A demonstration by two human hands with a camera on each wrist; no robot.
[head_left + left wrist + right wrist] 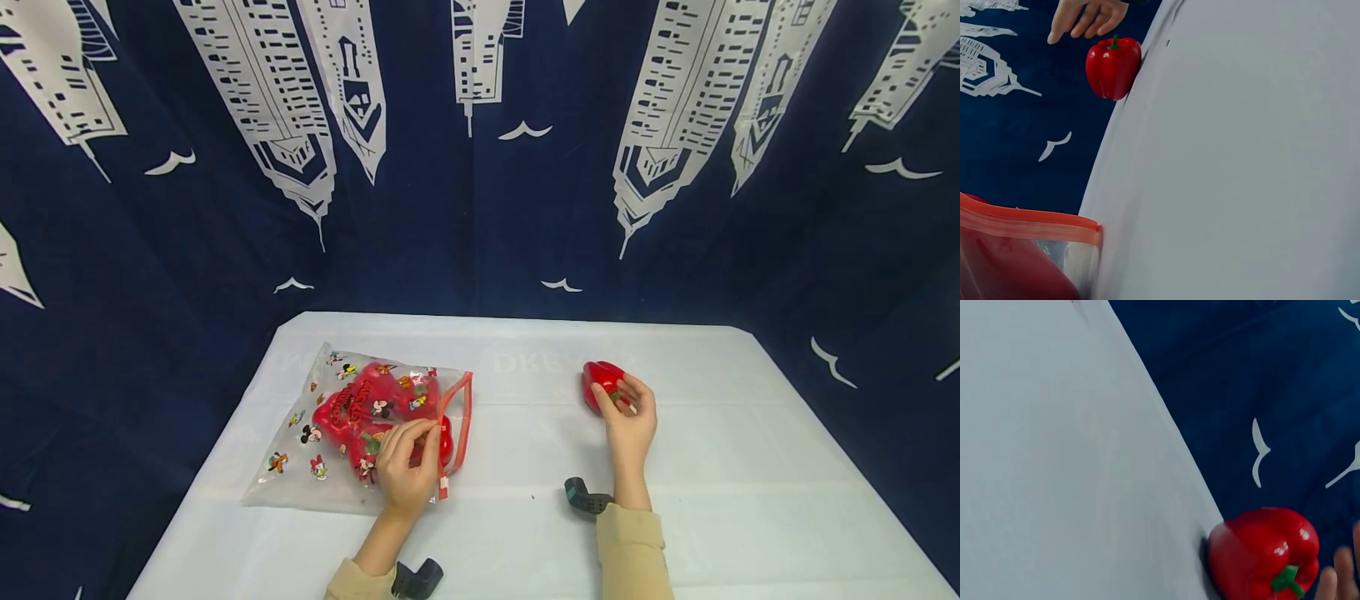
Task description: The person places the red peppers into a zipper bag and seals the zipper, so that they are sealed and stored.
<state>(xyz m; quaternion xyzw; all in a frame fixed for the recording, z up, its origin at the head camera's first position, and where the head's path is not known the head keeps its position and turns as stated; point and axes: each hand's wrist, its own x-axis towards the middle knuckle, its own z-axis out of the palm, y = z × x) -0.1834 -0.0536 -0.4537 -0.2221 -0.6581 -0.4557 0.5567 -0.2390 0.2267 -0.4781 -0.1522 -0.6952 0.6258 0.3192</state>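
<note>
Resting on the white table (525, 533), your two hands work well apart from each other. Your left hand (408, 467) lies on the near right corner of the clear cartoon-printed zip bag (300, 467), its fingers curled down and pinching the bag just beside the red zipper strip (463, 417) at the mouth; several red peppers (360, 404) show through the plastic inside, lying in a heap toward the middle and right of the bag. In the left wrist view the red zipper strip runs across the lower left corner, with red showing behind the clear plastic below it. Your right hand (630, 421) sits to the right of the table's middle, and its fingers curl around the near side of a single red pepper (602, 383) that rests on the tabletop, green stem turned toward your palm. In the left wrist view that hand's fingers look only loosely bent beside the pepper, so the grip is light, touching rather than squeezing. The right wrist view shows the same pepper at the lower right, glossy, stem down toward your fingertips (1327, 584). Behind the table hangs a navy curtain (480, 208) printed with white towers and birds.
</note>
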